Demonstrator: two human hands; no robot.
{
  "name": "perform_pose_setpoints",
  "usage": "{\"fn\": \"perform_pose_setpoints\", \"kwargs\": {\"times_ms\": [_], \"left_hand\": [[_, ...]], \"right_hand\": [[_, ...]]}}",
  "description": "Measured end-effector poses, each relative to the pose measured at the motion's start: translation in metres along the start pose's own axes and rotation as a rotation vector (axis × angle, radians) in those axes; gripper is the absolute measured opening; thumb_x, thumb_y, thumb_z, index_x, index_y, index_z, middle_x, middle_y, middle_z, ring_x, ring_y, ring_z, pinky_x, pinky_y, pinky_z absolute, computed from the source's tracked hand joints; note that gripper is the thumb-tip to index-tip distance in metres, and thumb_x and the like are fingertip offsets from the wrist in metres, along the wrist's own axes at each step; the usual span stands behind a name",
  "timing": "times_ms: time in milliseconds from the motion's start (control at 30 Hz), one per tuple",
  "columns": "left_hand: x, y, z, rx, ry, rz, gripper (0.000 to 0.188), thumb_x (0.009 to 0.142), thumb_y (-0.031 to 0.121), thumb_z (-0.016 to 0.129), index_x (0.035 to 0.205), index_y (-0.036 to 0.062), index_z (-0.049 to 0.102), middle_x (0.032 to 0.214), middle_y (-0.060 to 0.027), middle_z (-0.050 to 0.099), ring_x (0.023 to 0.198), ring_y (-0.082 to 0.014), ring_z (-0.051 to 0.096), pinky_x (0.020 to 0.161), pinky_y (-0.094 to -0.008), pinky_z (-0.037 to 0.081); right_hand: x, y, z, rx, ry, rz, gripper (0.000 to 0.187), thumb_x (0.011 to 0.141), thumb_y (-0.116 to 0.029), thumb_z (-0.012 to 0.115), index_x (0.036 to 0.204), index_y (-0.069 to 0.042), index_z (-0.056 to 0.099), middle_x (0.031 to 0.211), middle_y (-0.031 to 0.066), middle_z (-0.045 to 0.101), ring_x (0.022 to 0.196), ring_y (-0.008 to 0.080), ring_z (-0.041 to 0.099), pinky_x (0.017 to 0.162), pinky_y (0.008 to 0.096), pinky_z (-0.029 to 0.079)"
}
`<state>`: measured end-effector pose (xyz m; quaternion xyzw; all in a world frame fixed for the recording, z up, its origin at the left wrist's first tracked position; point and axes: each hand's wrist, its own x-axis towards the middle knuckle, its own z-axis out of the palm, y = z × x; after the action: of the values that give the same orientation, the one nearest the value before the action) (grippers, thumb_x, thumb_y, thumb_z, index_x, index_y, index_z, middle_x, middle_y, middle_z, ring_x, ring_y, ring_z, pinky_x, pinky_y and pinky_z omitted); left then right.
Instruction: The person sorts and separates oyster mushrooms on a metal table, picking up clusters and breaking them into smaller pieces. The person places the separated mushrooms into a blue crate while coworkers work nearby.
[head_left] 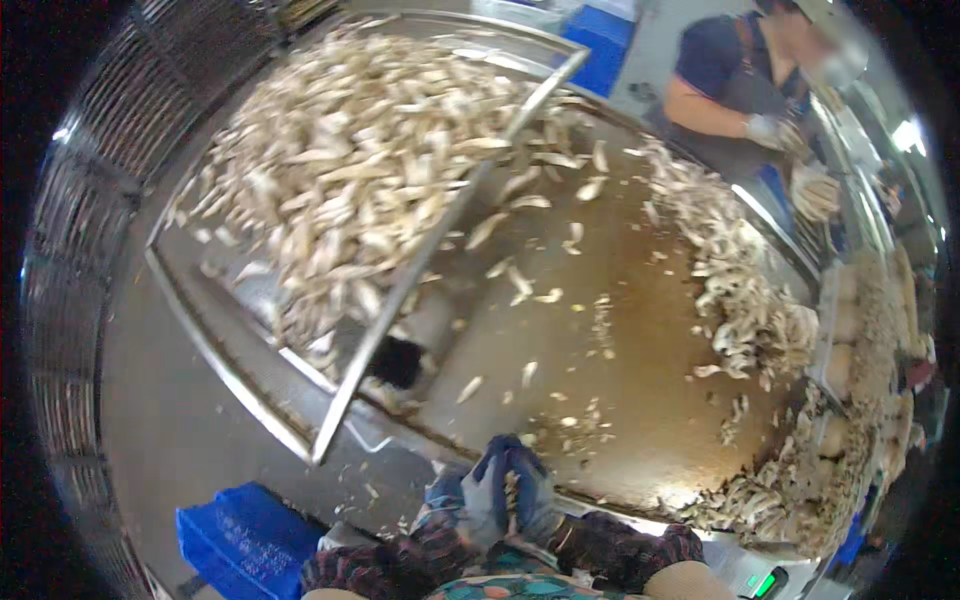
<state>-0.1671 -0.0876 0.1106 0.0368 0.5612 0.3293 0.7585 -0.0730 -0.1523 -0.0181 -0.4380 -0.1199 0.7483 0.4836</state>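
My left hand [483,503] and my right hand [532,497], both in grey-and-blue gloves, are pressed together at the near edge of the work table [600,360]. Their fingers close toward each other, pointing away from me. A small beige bit shows in the gap between them, too small and blurred to name. On the table ahead lie scattered pale pieces that look like mushrooms [520,285]. A large heap of long, whitish mushrooms [350,150] fills the metal-framed bin at the far left.
The bin's metal rail [430,250] slants over the table. Mushroom pieces [735,290] are banked along the right side. A blue crate [250,540] sits at lower left, a green-lit display [768,582] at lower right. Across the table, a co-worker [735,80] in light gloves handles something.
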Motion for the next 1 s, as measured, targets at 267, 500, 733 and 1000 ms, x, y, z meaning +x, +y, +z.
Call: {"fn": "perform_pose_setpoints", "kwargs": {"times_ms": [267,500,733,1000], "left_hand": [[0.092,0.015,-0.282,-0.465,0.194,0.422,0.04,0.096,0.044,0.046,0.105,0.0076,0.058,0.095,-0.007,0.064,0.083,-0.0248,0.062,0.072,-0.038,0.052],[0.028,-0.001,-0.257,0.389,-0.072,0.535,0.044,0.099,0.03,0.043,0.126,-0.0053,0.047,0.115,-0.0184,0.057,0.103,-0.0286,0.056,0.091,-0.0403,0.044],[0.048,0.026,-0.07,1.036,-0.19,1.316,0.06,0.089,0.02,0.05,0.14,-0.0067,0.032,0.143,-0.0268,0.035,0.135,-0.0455,0.028,0.114,-0.053,0.013],[0.185,0.02,0.001,1.093,-0.32,1.196,0.051,0.09,0.013,0.047,0.137,-0.0056,0.038,0.136,-0.0231,0.045,0.128,-0.0398,0.038,0.112,-0.045,0.022]], "right_hand": [[0.131,0.139,0.193,-0.239,-0.176,0.198,0.035,0.097,-0.023,0.048,0.118,0.003,0.058,0.111,0.0133,0.064,0.102,0.02,0.061,0.092,0.0323,0.047],[0.058,0.051,0.111,-0.597,-0.383,0.212,0.036,0.097,-0.024,0.047,0.113,0.006,0.061,0.103,0.0139,0.067,0.096,0.0202,0.064,0.09,0.0319,0.048],[0.127,-0.225,-0.065,-0.746,0.41,-0.843,0.032,0.098,-0.018,0.045,0.116,0.004,0.061,0.116,0.0125,0.064,0.107,0.0207,0.059,0.096,0.0341,0.044],[0.142,-0.175,-0.081,-1.442,-0.125,-0.879,0.025,0.084,-0.017,0.055,0.103,-0.003,0.066,0.107,0.0175,0.065,0.102,0.0354,0.059,0.093,0.043,0.045]]}}
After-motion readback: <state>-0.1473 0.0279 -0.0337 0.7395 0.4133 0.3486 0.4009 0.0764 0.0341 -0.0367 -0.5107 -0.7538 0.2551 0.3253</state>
